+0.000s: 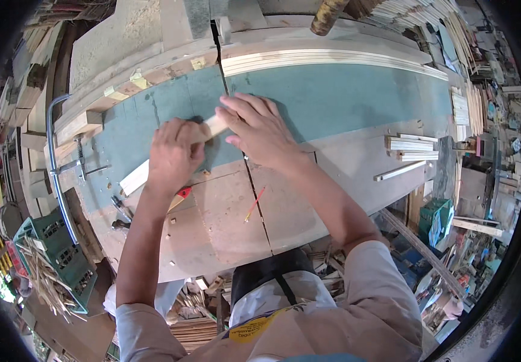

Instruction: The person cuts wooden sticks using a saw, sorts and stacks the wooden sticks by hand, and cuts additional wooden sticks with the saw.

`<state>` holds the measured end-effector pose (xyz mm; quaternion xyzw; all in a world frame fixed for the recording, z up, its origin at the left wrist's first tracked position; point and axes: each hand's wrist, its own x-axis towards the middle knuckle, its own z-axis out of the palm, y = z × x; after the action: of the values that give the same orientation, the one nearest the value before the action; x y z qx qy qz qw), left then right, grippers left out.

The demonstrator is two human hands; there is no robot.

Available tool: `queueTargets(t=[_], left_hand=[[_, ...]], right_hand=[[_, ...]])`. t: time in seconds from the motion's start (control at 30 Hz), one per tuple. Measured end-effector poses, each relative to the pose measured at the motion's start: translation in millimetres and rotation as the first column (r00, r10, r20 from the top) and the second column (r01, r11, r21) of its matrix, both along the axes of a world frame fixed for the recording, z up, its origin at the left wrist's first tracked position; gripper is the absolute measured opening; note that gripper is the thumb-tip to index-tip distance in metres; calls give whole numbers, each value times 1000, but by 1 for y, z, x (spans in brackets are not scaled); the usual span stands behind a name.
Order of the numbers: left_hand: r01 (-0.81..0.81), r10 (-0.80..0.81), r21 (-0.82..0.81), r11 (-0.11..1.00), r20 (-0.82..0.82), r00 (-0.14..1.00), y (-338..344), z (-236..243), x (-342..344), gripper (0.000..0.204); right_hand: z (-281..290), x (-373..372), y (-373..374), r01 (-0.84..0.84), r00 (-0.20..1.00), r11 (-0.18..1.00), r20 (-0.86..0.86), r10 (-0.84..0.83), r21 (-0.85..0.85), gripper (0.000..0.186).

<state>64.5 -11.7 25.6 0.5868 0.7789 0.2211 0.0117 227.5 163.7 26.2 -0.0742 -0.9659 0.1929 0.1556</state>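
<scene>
A pale wooden strip (135,178) lies slantwise over the green part of the worktable (357,96). My left hand (174,154) is closed around its middle, knuckles up. Beyond that fist the strip's upper end reaches my right hand (260,130), whose fingers are stretched out with the thumb apart. The right fingertips are at that end and seem to touch it; the palm side is hidden. Close to my left wrist is a red-ended tool (183,192), partly covered by the forearm. A red pencil (255,204) lies on the bare wood nearer me.
Long pale strips (333,58) line a fence at the back. A dark slot (254,193) crosses the table. Short sticks (411,145) lie at the right. A metal clamp (80,161) and blue-grey tube (55,157) stand left, above a green crate (61,259) of offcuts.
</scene>
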Motion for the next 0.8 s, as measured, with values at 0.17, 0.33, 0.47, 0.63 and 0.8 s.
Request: queueTargets(t=[0.17,0.33,0.47,0.63,0.8], left_hand=[[104,-100,-45,994,86,991,2,-5,41,46],[187,-185,-40,982,56,981,23,10,86,53],[47,-42,-23,999,201,979,19,12,82,53],[123,-131,47,991,235,963,26,0,89,42],[1,-32,215,977,144,989,88,1,89,29]], right_hand=[[16,36,16,-119,981,991,164,107,66,42],[23,171,81,108,945,988,297,-136,106,45],[52,233,109,153,861,957,441,-253,248,49],[31,222,187,275,915,949,263,-307,150,47],[-2,170,297,324,926,863,57,-374,388,43]])
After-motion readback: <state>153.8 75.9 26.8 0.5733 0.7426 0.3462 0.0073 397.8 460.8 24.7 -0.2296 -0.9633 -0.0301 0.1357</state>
